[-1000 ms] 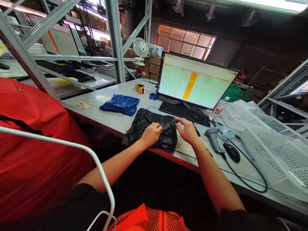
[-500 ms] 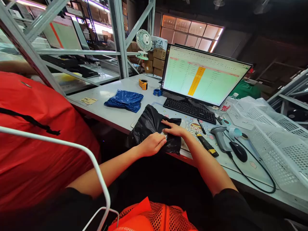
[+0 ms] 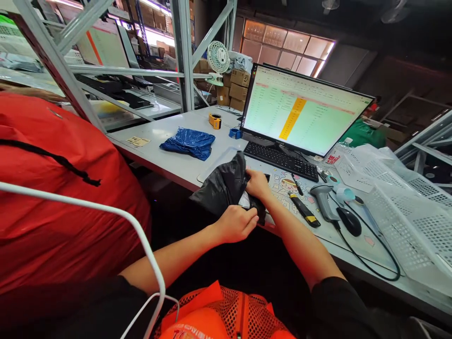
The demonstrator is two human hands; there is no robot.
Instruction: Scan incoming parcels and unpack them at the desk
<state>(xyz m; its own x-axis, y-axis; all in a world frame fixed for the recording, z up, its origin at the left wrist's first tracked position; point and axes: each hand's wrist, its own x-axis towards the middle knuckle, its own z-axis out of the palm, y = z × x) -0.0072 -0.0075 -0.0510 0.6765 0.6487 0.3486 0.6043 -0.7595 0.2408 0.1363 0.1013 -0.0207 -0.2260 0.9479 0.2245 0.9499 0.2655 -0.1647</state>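
The left hand (image 3: pixel 237 223) and right hand (image 3: pixel 258 184) pinch the black bag (image 3: pixel 222 184), probably to spread its gap; something white (image 3: pixel 244 200) shows there.

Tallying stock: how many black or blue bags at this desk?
2: black bag in left hand and right hand; blue bag left of the keyboard. Others may be hidden.

Total warehouse parcel-station vibes in here. Stocked racks (image 3: pixel 141 21) far left, cardboard boxes (image 3: pixel 240 85) stacked at the far side, metal framing (image 3: pixel 186 61) around. The workbench (image 3: pixel 153 134) has a monitor (image 3: pixel 318 110) with a spreadsheet (image 3: pixel 293 117) up, a handheld scanner (image 3: pixel 324 202), a box cutter (image 3: pixel 304 209), a black plastic bag (image 3: pixel 222 188) and a blue plastic bag (image 3: pixel 189 142). White perforated baskets (image 3: pixel 411 214) on the right, second monitor (image 3: pixel 108 42) far left.
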